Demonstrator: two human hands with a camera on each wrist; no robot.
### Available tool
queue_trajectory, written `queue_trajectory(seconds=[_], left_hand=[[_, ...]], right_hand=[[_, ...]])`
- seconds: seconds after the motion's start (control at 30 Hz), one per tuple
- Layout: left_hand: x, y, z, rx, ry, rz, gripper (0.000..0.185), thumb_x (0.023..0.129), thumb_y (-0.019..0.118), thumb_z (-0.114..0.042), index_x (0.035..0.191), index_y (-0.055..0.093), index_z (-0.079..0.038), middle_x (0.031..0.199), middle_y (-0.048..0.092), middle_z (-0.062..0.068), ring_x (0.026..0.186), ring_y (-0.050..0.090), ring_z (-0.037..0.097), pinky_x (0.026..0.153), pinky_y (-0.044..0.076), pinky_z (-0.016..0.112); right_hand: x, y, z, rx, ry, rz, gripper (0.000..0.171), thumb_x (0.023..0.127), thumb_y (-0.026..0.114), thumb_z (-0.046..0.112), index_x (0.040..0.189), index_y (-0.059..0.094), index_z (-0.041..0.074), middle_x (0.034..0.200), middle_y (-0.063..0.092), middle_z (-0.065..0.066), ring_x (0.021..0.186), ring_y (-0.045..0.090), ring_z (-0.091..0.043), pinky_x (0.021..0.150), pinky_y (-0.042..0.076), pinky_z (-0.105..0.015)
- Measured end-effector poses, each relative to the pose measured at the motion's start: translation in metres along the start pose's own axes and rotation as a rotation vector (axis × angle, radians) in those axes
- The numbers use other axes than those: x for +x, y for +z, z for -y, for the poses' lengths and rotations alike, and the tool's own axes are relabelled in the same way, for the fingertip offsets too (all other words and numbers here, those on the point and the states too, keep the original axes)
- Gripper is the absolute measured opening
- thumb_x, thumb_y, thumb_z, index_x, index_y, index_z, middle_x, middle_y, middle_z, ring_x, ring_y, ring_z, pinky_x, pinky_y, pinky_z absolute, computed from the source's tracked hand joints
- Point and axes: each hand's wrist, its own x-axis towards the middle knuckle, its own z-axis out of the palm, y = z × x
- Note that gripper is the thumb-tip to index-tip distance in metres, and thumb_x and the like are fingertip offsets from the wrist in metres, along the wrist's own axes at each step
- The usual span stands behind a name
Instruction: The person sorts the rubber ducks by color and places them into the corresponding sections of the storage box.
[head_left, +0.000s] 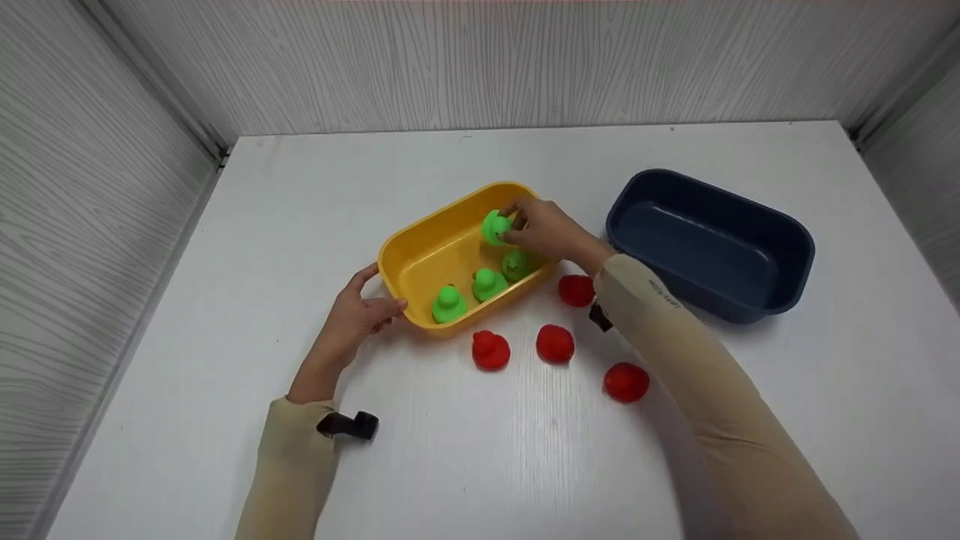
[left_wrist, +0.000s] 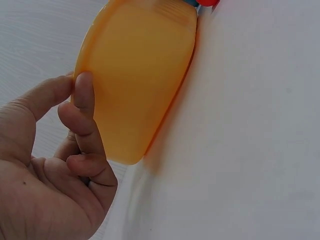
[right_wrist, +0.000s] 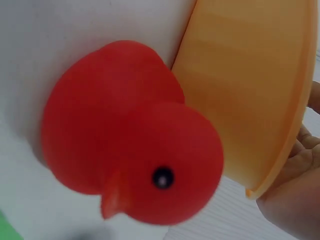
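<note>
A yellow tub (head_left: pixel 420 251) stands in the middle of the white table, with three green ducks (head_left: pixel 448 304) inside near its front wall. My right hand (head_left: pixel 540 229) reaches over the tub's right end and pinches a fourth green duck (head_left: pixel 495 226) above it. My left hand (head_left: pixel 360 311) grips the tub's left end, thumb on the rim (left_wrist: pixel 82 95). The left wrist view shows the tub's outer wall (left_wrist: pixel 137 75). Several red ducks (head_left: pixel 490 350) sit on the table in front of the tub; one red duck (right_wrist: pixel 130 160) fills the right wrist view beside the tub wall (right_wrist: pixel 250 85).
A dark blue tub (head_left: pixel 709 244) stands empty to the right of the yellow one. Grey panelled walls close in the table (head_left: pixel 480 465) at the back and both sides.
</note>
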Motion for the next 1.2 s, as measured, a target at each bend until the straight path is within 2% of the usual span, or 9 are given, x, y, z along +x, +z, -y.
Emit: queue_trajectory(seconds=[0.2, 0.63, 0.73, 0.93, 1.2], left_hand=[[0.001, 0.001, 0.000, 0.015, -0.013, -0.010, 0.081, 0.088, 0.070, -0.020, 0.153, 0.021, -0.016, 0.074, 0.067, -0.008, 0.068, 0.051, 0.014, 0.067, 0.045, 0.023], [0.002, 0.002, 0.000, 0.033, -0.020, -0.009, 0.082, 0.088, 0.070, -0.022, 0.153, 0.021, -0.015, 0.073, 0.065, -0.008, 0.068, 0.050, 0.014, 0.065, 0.043, 0.023], [0.001, 0.002, 0.000, 0.036, -0.023, -0.011, 0.081, 0.088, 0.070, -0.022, 0.153, 0.021, -0.015, 0.072, 0.064, -0.008, 0.068, 0.050, 0.014, 0.065, 0.043, 0.023], [0.000, 0.001, 0.000, 0.020, -0.013, -0.010, 0.082, 0.087, 0.071, -0.021, 0.153, 0.021, -0.014, 0.071, 0.065, -0.009, 0.065, 0.049, 0.012, 0.063, 0.042, 0.023], [0.001, 0.001, 0.000, 0.032, -0.005, -0.013, 0.079, 0.089, 0.069, -0.021, 0.152, 0.022, -0.014, 0.073, 0.064, -0.008, 0.067, 0.049, 0.013, 0.063, 0.041, 0.023]], right_hand=[[0.006, 0.008, 0.005, -0.039, 0.023, 0.035, 0.036, 0.094, 0.063, 0.022, 0.127, 0.054, 0.012, 0.111, 0.060, -0.010, 0.094, 0.054, -0.022, 0.086, 0.051, -0.030], [0.013, 0.021, 0.009, -0.114, 0.045, 0.104, 0.041, 0.096, 0.060, 0.024, 0.134, 0.051, 0.013, 0.114, 0.058, -0.008, 0.098, 0.054, -0.022, 0.093, 0.050, -0.031], [0.012, 0.021, 0.010, -0.111, 0.043, 0.081, 0.043, 0.097, 0.056, 0.020, 0.139, 0.048, 0.013, 0.114, 0.058, -0.009, 0.098, 0.053, -0.021, 0.093, 0.049, -0.031], [0.007, 0.010, 0.006, -0.030, -0.025, 0.017, 0.043, 0.097, 0.051, 0.015, 0.139, 0.046, 0.010, 0.109, 0.058, -0.012, 0.091, 0.052, -0.020, 0.080, 0.048, -0.028], [-0.009, -0.021, 0.009, 0.024, -0.108, -0.062, 0.038, 0.098, 0.054, 0.017, 0.135, 0.051, 0.009, 0.112, 0.058, -0.013, 0.095, 0.051, -0.022, 0.084, 0.046, -0.029]])
